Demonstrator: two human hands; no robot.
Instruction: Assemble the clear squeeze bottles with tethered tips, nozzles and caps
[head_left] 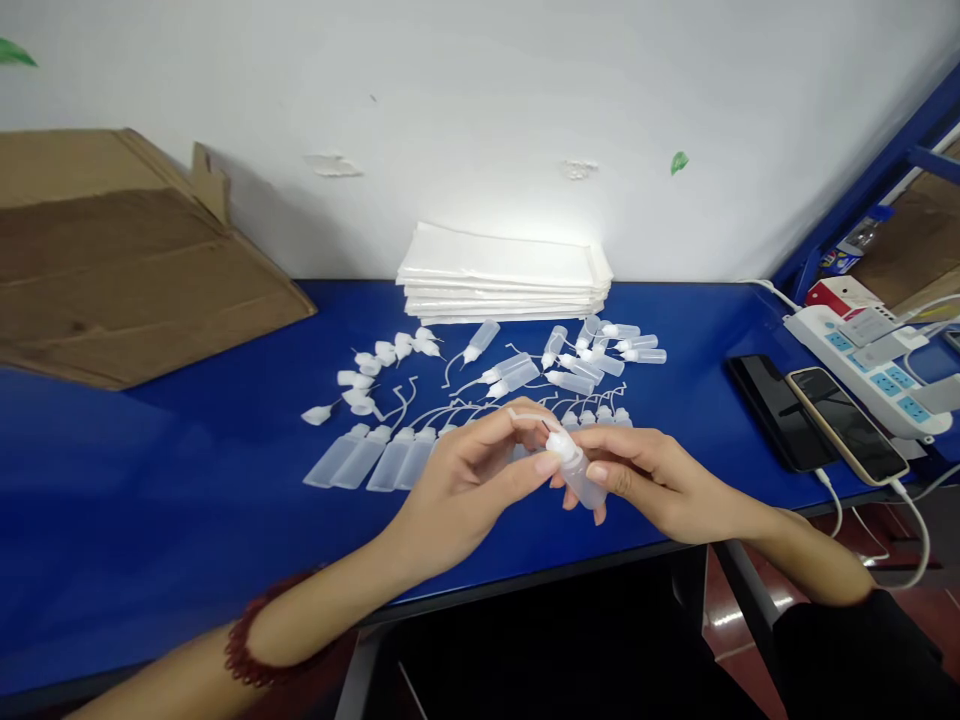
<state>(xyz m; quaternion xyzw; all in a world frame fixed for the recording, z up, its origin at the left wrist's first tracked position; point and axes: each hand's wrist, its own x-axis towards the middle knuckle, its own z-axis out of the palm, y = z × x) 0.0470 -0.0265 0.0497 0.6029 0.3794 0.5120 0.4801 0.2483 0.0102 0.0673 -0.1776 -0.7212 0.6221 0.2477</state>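
Observation:
Above the near edge of the table, both hands hold one small translucent squeeze bottle (pixel 585 486). My right hand (pixel 660 485) is closed around its body. My left hand (pixel 472 475) pinches the white needle-tip cap (pixel 559 444) on the tilted bottle's neck. A thin pale tube (pixel 531 415) passes by the cap; where it joins is hidden by the fingers. Behind the hands, a row of open bottles (pixel 390 460) with bent tubes lies on the table, partly covered by my left hand. Several loose white caps (pixel 360 378) form a curve at the left.
Capped bottles (pixel 574 382) lie scattered behind the row on the blue table (pixel 187 480). A stack of white packets (pixel 502 275) rests against the wall. Cardboard (pixel 135 270) stands at left. Two phones (pixel 847 425) and a power strip (pixel 874 375) with cables are at right.

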